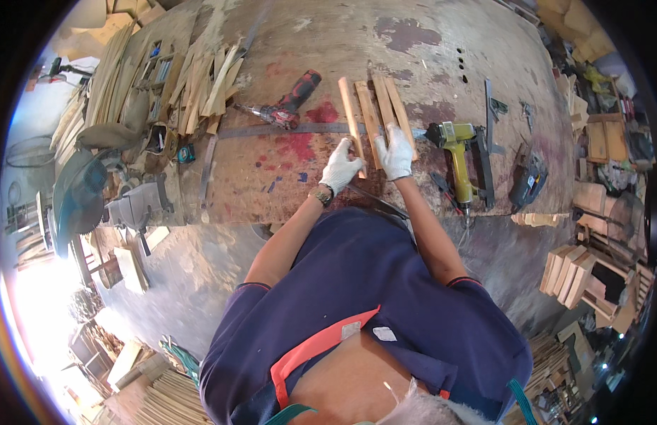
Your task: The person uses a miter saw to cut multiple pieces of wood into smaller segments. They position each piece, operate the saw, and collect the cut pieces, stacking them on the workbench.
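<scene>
Both my hands wear white work gloves over the bench. My left hand [342, 167] is closed around the lower part of a narrow wooden strip [350, 110], the leftmost of several strips side by side. Just right of it, my right hand [395, 153] grips the near ends of the wooden strips [383, 99] there; its fingers cover part of them, so which ones it holds is hard to see. Another strip [367, 110] lies between the two hands. A long metal ruler [250, 131] runs crosswise on the bench, partly behind the strips.
On the worn wooden bench [328, 42], a red-black cordless drill [286, 106] lies left of the strips. To the right are a yellow-green nail gun [459, 159], pliers [445, 191] and a dark blue tool [529, 178]. A circular saw blade [84, 191] stands far left, near stacked wood [120, 71].
</scene>
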Demonstrator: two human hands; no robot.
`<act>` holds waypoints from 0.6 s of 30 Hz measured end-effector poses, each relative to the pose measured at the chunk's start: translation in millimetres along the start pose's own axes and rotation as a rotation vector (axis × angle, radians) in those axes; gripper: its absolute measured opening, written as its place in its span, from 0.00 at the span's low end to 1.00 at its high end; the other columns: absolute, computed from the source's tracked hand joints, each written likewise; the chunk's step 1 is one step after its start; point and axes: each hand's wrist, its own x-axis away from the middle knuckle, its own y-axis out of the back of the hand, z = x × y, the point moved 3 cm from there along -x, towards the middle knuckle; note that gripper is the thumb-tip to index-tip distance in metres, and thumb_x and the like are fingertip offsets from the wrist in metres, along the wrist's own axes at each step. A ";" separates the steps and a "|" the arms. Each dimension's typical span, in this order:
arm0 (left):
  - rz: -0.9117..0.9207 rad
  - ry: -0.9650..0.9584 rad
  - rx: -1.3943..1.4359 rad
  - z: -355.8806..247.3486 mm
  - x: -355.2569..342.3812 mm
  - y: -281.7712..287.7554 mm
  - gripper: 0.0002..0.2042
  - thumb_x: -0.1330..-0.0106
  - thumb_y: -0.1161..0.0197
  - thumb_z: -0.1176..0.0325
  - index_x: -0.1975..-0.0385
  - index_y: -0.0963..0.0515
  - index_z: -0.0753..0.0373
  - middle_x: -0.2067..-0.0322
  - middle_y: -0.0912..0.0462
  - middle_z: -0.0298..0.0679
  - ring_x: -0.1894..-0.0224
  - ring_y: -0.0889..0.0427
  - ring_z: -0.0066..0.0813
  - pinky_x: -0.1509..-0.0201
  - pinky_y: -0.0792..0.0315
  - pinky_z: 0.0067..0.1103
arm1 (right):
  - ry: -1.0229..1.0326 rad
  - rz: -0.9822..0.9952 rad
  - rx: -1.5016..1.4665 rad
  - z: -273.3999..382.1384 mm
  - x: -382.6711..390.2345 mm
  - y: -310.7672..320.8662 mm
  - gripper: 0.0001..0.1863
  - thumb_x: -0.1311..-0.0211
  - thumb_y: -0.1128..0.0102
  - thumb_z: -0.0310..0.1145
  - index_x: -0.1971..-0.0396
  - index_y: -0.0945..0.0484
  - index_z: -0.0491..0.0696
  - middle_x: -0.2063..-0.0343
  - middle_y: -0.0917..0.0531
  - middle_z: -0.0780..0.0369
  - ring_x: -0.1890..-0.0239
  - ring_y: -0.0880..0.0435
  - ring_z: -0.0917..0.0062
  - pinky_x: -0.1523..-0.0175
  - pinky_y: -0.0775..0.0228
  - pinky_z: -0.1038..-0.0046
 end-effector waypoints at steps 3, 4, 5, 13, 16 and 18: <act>0.206 -0.138 -0.119 -10.6 -1.0 -13.9 0.21 0.36 0.38 0.72 0.42 0.26 0.66 0.61 0.16 0.43 0.59 0.15 0.28 0.54 0.21 0.28 | -0.039 0.116 -0.423 14.1 3.6 -18.8 0.35 0.29 0.38 0.47 0.36 0.30 0.31 0.37 0.25 0.40 0.31 0.27 0.53 0.30 0.35 0.62; 0.135 -0.292 -0.120 -17.9 3.8 -12.9 0.21 0.36 0.37 0.70 0.43 0.25 0.67 0.60 0.16 0.45 0.58 0.16 0.31 0.52 0.22 0.29 | 0.006 0.178 -0.315 12.4 7.0 -15.5 0.34 0.29 0.37 0.46 0.36 0.29 0.32 0.37 0.24 0.41 0.34 0.24 0.58 0.31 0.35 0.63; 0.060 -0.449 -0.144 -24.9 10.8 -9.0 0.20 0.36 0.35 0.68 0.45 0.24 0.68 0.59 0.16 0.47 0.56 0.16 0.33 0.49 0.22 0.29 | -0.007 0.086 -0.242 13.8 4.4 -19.8 0.32 0.31 0.37 0.40 0.35 0.30 0.33 0.37 0.23 0.44 0.35 0.23 0.59 0.30 0.35 0.64; -0.754 -0.358 -0.312 -39.0 -15.1 168.3 0.14 0.42 0.30 0.66 0.58 0.20 0.64 0.57 0.18 0.49 0.53 0.16 0.47 0.48 0.23 0.34 | 0.204 -0.138 0.480 -19.1 -10.7 0.5 0.32 0.39 0.33 0.37 0.35 0.31 0.47 0.42 0.26 0.44 0.43 0.23 0.46 0.44 0.26 0.51; -1.008 -0.187 -0.503 -31.3 -37.5 273.5 0.16 0.42 0.32 0.67 0.55 0.21 0.63 0.53 0.18 0.51 0.47 0.19 0.50 0.44 0.25 0.38 | 0.186 0.045 0.498 -26.4 -4.5 -1.6 0.35 0.40 0.31 0.40 0.34 0.33 0.48 0.40 0.27 0.42 0.40 0.25 0.46 0.43 0.27 0.48; -1.131 -0.027 -0.734 -21.2 -46.4 336.5 0.23 0.43 0.31 0.61 0.48 0.25 0.61 0.46 0.21 0.53 0.42 0.22 0.53 0.37 0.30 0.44 | 0.197 0.033 0.558 -27.9 1.8 -0.4 0.36 0.40 0.31 0.42 0.34 0.34 0.47 0.38 0.28 0.41 0.38 0.26 0.45 0.42 0.28 0.46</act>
